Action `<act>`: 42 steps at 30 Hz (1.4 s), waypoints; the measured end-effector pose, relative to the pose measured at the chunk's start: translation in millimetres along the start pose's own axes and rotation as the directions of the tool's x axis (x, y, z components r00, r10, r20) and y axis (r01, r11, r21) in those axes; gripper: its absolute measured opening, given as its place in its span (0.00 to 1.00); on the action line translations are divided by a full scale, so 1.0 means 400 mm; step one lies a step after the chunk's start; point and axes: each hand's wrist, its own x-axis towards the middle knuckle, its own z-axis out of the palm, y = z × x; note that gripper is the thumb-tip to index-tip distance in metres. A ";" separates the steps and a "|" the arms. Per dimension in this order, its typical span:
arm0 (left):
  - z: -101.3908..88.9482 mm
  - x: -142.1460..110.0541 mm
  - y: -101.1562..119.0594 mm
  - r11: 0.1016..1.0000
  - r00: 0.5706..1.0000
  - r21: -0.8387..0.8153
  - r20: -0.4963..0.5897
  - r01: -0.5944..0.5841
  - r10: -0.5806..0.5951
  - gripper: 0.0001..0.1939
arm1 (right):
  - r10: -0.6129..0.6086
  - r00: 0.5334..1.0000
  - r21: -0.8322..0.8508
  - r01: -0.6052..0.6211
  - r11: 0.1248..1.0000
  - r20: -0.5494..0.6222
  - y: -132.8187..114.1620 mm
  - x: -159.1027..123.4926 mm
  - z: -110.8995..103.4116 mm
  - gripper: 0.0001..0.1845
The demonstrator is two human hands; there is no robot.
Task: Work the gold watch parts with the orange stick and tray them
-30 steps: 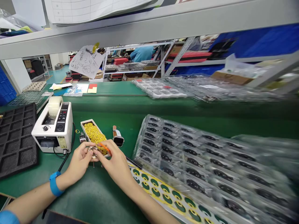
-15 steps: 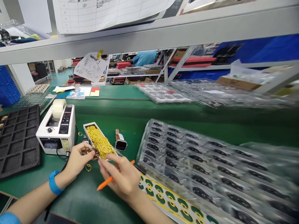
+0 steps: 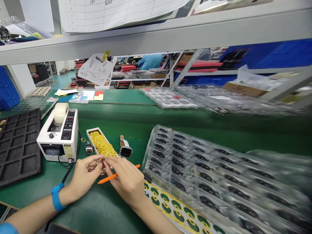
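Both forearms reach in from the lower edge, and the two hands meet just in front of a narrow white box (image 3: 108, 142), their fingertips close together at one small metallic part (image 3: 102, 166). The left hand (image 3: 84, 174) comes up from the lower left, a blue band (image 3: 57, 197) round its wrist, its thumb and forefinger pinched on the part from the left side. The right hand (image 3: 129, 178) comes from the lower right with its back turned up and its fingers bent toward the same part; it also holds an orange pen-like tool (image 3: 107, 178) that lies slantwise through its grasp, one end sticking out beyond the fingers at lower left. The part sits between the two sets of fingertips, partly hidden by them, so its exact form cannot be told. The white box is filled with small yellow rings (image 3: 99, 141), heaped toward its near end. To the left, a black tray (image 3: 21, 146) is divided into square compartments, with small gold-coloured pieces at its far left edge. To the right, a large clear plastic tray (image 3: 192, 169) carries rows of dark, elongated pieces in its pockets. A smartwatch (image 3: 125, 151) lies just right of the box, and a white tape dispenser (image 3: 58, 135) stands to the left.
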 end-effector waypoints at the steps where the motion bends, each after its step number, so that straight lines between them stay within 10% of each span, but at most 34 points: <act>1: 0.000 -0.001 -0.004 1.000 1.000 0.023 -0.010 -0.015 0.015 0.16 | -0.015 1.000 0.004 0.015 1.000 0.001 0.001 0.000 0.000 0.06; 31: 0.000 -0.001 -0.004 0.999 0.998 0.039 -0.051 -0.038 0.040 0.12 | 0.031 1.000 0.075 -0.031 0.997 0.005 -0.011 0.002 -0.003 0.07; 36: -0.014 0.024 0.008 0.996 0.998 -0.086 -0.052 0.022 -0.026 0.14 | 0.325 0.929 0.294 -0.366 0.883 0.179 0.018 0.019 -0.024 0.05; 42: -0.018 0.026 0.022 0.985 0.991 -0.110 0.022 0.131 -0.130 0.17 | 0.135 0.901 0.464 -0.335 0.820 0.412 0.032 0.023 -0.020 0.07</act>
